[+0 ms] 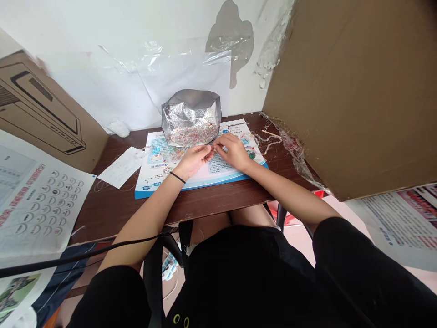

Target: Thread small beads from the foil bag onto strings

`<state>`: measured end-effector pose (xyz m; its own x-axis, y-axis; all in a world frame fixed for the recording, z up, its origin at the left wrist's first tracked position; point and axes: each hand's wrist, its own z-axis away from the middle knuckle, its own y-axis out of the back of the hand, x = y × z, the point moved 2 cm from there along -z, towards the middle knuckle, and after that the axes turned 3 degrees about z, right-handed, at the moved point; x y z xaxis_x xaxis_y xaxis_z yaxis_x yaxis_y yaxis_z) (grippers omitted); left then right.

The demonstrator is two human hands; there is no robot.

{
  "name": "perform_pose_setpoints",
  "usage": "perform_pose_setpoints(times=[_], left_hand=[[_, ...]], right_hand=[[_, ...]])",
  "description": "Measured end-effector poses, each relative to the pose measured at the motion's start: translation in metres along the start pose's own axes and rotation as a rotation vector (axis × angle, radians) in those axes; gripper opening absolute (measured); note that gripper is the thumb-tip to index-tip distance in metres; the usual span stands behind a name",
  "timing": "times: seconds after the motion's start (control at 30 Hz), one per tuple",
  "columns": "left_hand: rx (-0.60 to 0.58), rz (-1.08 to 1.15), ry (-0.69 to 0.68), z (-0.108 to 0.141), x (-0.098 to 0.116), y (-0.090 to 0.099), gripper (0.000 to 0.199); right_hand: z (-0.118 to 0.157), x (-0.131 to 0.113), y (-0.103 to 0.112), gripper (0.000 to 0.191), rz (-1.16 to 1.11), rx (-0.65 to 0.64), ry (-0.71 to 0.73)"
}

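My left hand [198,159] and my right hand [232,150] meet above a printed booklet [143,182] on the dark desk. Both are closed in a pinch, fingertips nearly touching. Something small and reddish shows between them, perhaps a bead; it is too small to name surely. Just behind my hands stands a silvery foil bag [191,107], open toward me, with many tiny multicoloured beads [191,133] in its lower part. More loose beads [172,154] lie on the booklet left of my hands. Strings of small beads [273,145] lie to the right.
A white paper slip [122,166] lies left of the booklet. Cardboard boxes [341,100] wall the right side, with crumpled plastic [297,152] along the base. Another box [44,100] and a printed sheet [44,196] stand left. A black cable [85,253] crosses below my left arm.
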<state>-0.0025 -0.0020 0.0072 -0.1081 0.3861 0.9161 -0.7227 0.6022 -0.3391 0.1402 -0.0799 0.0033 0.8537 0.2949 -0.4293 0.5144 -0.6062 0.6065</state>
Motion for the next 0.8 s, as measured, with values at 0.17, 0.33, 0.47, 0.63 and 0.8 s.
perform_pose_setpoints(times=[0.17,0.33,0.47,0.63,0.8], left_hand=[[-0.015,-0.019,-0.013,-0.0002,0.0001,0.0001,0.015],[-0.003,-0.025,-0.01,0.0021,0.0015,-0.0015,0.016],[0.001,-0.036,-0.019,0.0044,0.0025,-0.0044,0.016],[0.048,-0.1,-0.063,0.0012,-0.0009,-0.0034,0.018],[0.091,-0.247,-0.166,-0.0022,-0.0059,0.0001,0.025]], right_hand=[[-0.0006,-0.0006,0.0008,0.018,-0.024,-0.02,0.009],[-0.0008,0.0023,0.0001,0.013,-0.047,-0.045,0.035],[-0.0005,0.0059,-0.0011,0.014,-0.057,-0.055,0.046],[-0.0006,0.0069,-0.0017,0.012,-0.052,-0.069,0.063],[-0.0005,0.002,0.0002,0.01,0.021,-0.086,0.02]])
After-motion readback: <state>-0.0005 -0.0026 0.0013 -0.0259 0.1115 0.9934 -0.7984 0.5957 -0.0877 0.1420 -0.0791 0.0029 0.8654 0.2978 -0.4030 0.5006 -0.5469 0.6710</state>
